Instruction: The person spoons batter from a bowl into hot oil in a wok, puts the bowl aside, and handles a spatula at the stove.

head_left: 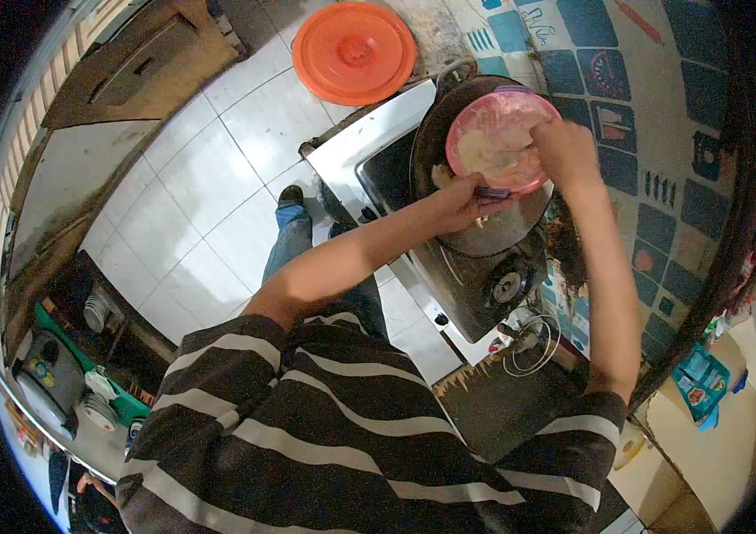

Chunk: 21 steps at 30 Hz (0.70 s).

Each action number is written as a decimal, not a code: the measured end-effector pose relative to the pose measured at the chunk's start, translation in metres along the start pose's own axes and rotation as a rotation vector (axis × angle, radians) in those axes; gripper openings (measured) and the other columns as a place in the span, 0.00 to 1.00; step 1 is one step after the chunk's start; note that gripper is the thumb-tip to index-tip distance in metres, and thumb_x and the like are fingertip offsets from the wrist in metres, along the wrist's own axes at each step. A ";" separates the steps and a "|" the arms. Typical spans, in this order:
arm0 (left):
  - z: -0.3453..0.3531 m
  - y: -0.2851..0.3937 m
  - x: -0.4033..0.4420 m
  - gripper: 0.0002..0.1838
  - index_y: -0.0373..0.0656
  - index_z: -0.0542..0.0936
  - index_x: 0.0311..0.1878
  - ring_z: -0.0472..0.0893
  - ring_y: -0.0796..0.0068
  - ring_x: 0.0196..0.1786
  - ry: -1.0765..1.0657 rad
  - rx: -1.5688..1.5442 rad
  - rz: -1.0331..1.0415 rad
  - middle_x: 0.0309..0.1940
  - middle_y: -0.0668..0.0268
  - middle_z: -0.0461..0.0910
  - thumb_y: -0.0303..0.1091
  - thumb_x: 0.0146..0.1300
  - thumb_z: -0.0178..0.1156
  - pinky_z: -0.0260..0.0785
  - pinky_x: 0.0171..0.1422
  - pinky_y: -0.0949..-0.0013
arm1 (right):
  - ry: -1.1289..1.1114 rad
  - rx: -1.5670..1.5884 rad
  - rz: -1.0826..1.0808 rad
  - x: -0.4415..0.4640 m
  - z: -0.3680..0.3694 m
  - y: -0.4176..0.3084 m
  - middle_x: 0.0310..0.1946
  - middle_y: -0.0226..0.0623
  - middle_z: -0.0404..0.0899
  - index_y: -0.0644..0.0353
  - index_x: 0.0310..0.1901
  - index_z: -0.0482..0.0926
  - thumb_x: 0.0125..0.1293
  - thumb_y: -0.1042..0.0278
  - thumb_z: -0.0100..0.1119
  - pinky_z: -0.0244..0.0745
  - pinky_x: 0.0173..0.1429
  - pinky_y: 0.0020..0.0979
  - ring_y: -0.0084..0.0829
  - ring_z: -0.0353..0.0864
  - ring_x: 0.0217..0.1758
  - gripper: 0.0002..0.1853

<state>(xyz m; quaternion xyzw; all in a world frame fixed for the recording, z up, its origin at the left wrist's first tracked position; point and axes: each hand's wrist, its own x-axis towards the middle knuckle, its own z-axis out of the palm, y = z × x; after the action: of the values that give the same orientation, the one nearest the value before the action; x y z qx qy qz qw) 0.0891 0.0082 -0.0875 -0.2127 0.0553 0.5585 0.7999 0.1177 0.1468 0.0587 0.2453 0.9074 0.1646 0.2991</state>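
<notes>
My left hand [465, 206] grips a pink bowl [461, 133] by the purple handle on its near side. The bowl is tilted over a large dark wok [425, 133] and holds a pale, wet-looking batter or paste [489, 151]. My right hand [565, 153] is at the bowl's right side, its fingers curled at the inner edge. What those fingers hold, if anything, is hidden. Some pale pieces lie in the wok beside the bowl. The wok stands on a white two-burner gas stove [347, 160].
The stove's near burner [508, 287] is bare. An orange round lid [355, 53] lies beyond the stove, next to a tiled wall [614, 116]. A coiled white cable or hose [533, 347] hangs by the stove's near end. At the right is a teal packet [703, 384].
</notes>
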 end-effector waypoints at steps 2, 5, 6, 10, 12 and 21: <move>0.000 0.002 -0.002 0.20 0.32 0.59 0.62 0.75 0.54 0.56 0.011 0.054 -0.001 0.57 0.48 0.67 0.28 0.68 0.38 0.73 0.62 0.60 | -0.020 -0.055 -0.080 0.004 0.002 0.009 0.30 0.41 0.81 0.53 0.35 0.82 0.58 0.72 0.50 0.78 0.39 0.42 0.44 0.83 0.36 0.09; -0.006 0.005 -0.001 0.23 0.37 0.55 0.66 0.72 0.54 0.60 0.009 0.131 -0.030 0.62 0.50 0.63 0.37 0.73 0.40 0.70 0.65 0.59 | -0.011 -0.107 -0.180 0.011 0.004 0.018 0.32 0.41 0.82 0.52 0.35 0.82 0.57 0.71 0.51 0.79 0.39 0.39 0.41 0.83 0.38 0.09; -0.008 0.006 0.000 0.23 0.37 0.55 0.66 0.73 0.54 0.59 0.013 0.125 -0.054 0.62 0.50 0.64 0.39 0.73 0.39 0.71 0.64 0.59 | -0.003 -0.119 -0.210 0.013 0.004 0.020 0.33 0.41 0.82 0.52 0.35 0.82 0.57 0.70 0.52 0.79 0.38 0.38 0.40 0.83 0.38 0.09; -0.017 0.006 0.007 0.24 0.38 0.56 0.66 0.75 0.55 0.57 -0.047 0.109 -0.066 0.60 0.50 0.66 0.42 0.73 0.39 0.74 0.61 0.60 | 0.024 -0.069 -0.307 0.016 0.019 0.026 0.33 0.41 0.82 0.50 0.41 0.81 0.57 0.72 0.51 0.78 0.43 0.38 0.41 0.82 0.39 0.12; -0.018 0.003 0.011 0.20 0.35 0.57 0.63 0.77 0.54 0.53 -0.090 0.118 -0.025 0.55 0.47 0.69 0.31 0.70 0.37 0.76 0.58 0.60 | -0.103 -0.111 -0.322 0.021 0.027 0.030 0.33 0.39 0.81 0.49 0.46 0.79 0.57 0.74 0.50 0.74 0.49 0.40 0.40 0.81 0.41 0.16; -0.012 0.009 0.001 0.29 0.39 0.42 0.66 0.82 0.52 0.45 0.092 0.266 -0.087 0.52 0.45 0.70 0.23 0.65 0.41 0.81 0.48 0.62 | -0.246 -0.219 -0.420 0.019 0.050 0.028 0.35 0.39 0.83 0.48 0.48 0.80 0.62 0.67 0.48 0.80 0.35 0.38 0.38 0.84 0.36 0.15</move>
<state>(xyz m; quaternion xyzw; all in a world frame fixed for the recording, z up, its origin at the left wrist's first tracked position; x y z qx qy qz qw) 0.0831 0.0068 -0.1009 -0.1324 0.1561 0.5007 0.8411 0.1452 0.1872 0.0245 0.0362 0.8720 0.1650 0.4594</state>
